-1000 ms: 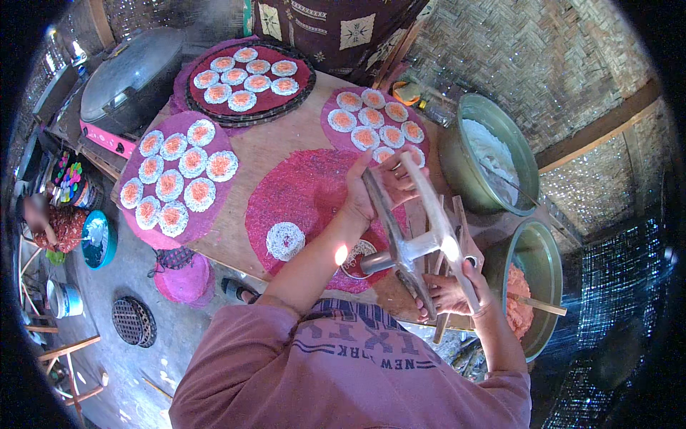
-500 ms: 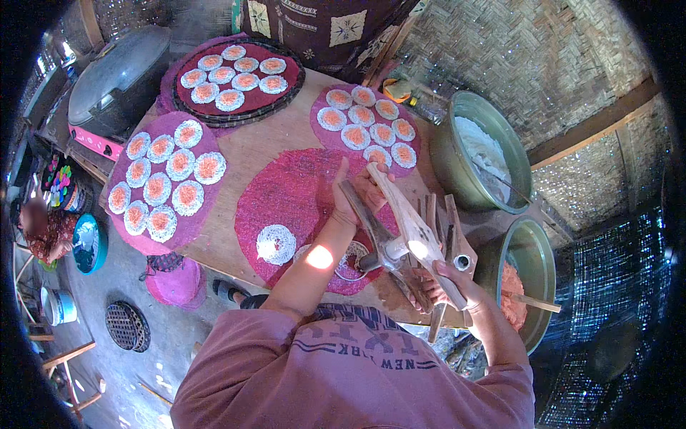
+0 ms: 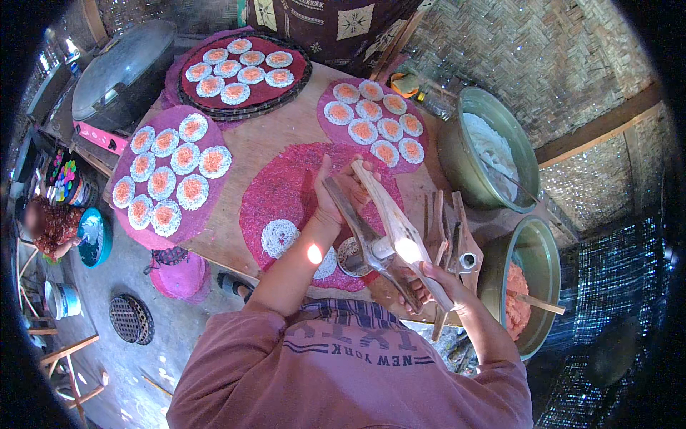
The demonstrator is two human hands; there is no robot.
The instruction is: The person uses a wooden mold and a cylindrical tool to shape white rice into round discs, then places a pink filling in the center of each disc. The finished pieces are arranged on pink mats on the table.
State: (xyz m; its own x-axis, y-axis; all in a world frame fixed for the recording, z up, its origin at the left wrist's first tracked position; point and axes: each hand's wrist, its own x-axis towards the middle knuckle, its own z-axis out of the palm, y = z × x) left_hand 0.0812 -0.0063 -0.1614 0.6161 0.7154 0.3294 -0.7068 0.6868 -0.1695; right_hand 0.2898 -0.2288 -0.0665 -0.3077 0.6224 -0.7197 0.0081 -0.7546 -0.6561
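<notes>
A wooden press with two long bars point(image 3: 389, 211) and a short metal cylinder point(image 3: 384, 248) between them is in both my hands. My left hand point(image 3: 339, 196) is around the far ends of the bars, thumb raised. Around the near ends, the fingers of my right hand point(image 3: 434, 287) are closed. Below the press, a red-pink cloth point(image 3: 275, 186) bears a lacy white noodle round point(image 3: 279, 238). My left forearm partly covers a second white round point(image 3: 326, 266). Beside it a round rim with a white lacy inside point(image 3: 350, 252) shows, partly hidden by the press.
Topped white rounds lie on a left purple cloth point(image 3: 121, 168), a right purple cloth point(image 3: 329, 100) and a round red tray point(image 3: 268, 53). Right are basins of white dough point(image 3: 446, 143) and orange shreds point(image 3: 500, 243), and another wooden press point(image 3: 468, 263). A person point(image 3: 57, 225) sits at far left.
The press and both hands have shifted a little to the left over the cloth. Both hands keep their grip, and more of the second white round shows beside my forearm.
</notes>
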